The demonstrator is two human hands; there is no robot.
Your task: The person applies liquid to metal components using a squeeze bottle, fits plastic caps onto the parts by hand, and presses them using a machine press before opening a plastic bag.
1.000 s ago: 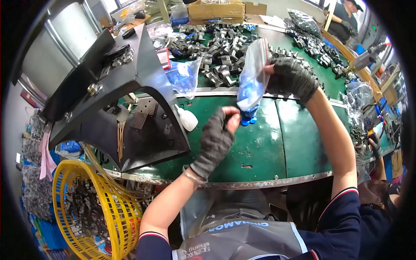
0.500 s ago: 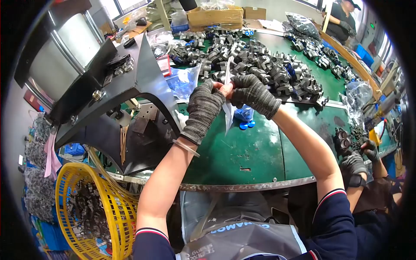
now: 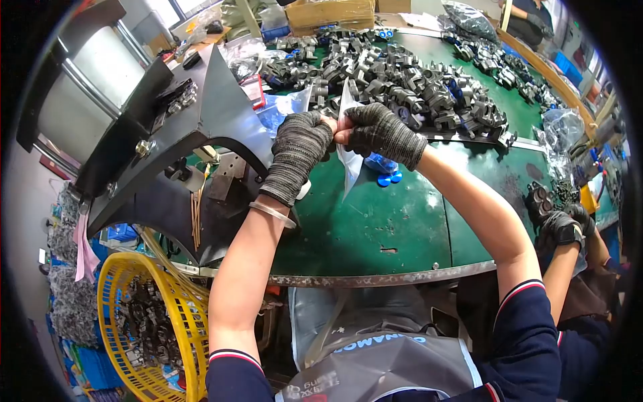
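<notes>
A thin whitish plastic bag (image 3: 351,169) hangs edge-on in front of me, over the green table. My right hand (image 3: 378,130), in a grey striped fingerless glove, pinches it between thumb and fingers. Gloved the same way, my left hand (image 3: 301,144) is closed, its fingertips meeting the bag's left side; the exact grip is partly hidden. Just behind the bag sit a small blue plastic bag (image 3: 380,163) and several blue round caps (image 3: 388,179). A big heap of dark metal clamp-like parts (image 3: 415,87) lies beyond my hands.
At left stands a black metal machine frame (image 3: 221,100). Below it is a yellow basket (image 3: 107,295) of metal parts. A clear blue bag (image 3: 278,110) lies beside the frame. At right, a co-worker's gloved hands (image 3: 561,228) work near dark parts. Cardboard boxes (image 3: 328,15) stand behind.
My left hand has shifted slightly left and turned, its fingertips drawing a little apart from my right hand's. The view has tilted slightly. The co-worker's hands have moved closer together.
</notes>
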